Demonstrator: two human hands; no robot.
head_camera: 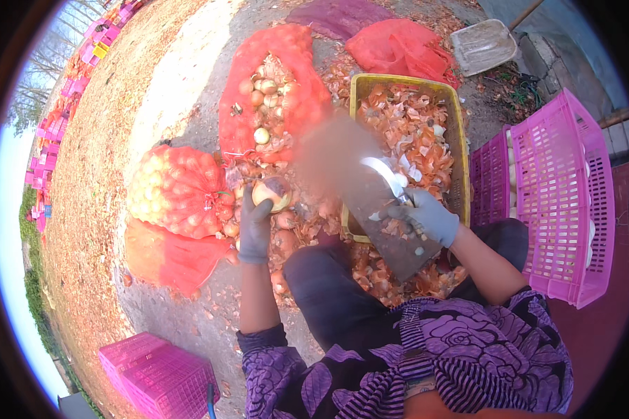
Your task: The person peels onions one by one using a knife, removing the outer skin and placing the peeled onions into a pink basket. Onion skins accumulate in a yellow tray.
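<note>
My left hand [255,225], in a grey glove, holds an onion [273,193] with partly dark, brownish skin. Gloved too, my right hand [424,216] grips the handle of a knife with a curved, shiny blade [385,175]. Beneath that hand a dark board [398,246] lies slanting across the near edge of a yellow crate [464,173] full of loose onion skins [414,136]. An opened red mesh sack [241,63] of onions lies ahead of my left hand. To its left is a full, tied red mesh sack [175,191]. A blur hides part of the board.
Pink plastic crates [555,209] with pale onions inside stand at the right. More pink crates [162,377] stand at the lower left. A shovel [485,47] and an empty red mesh sack [403,47] lie beyond the yellow crate. Onions and skins litter the ground around my legs.
</note>
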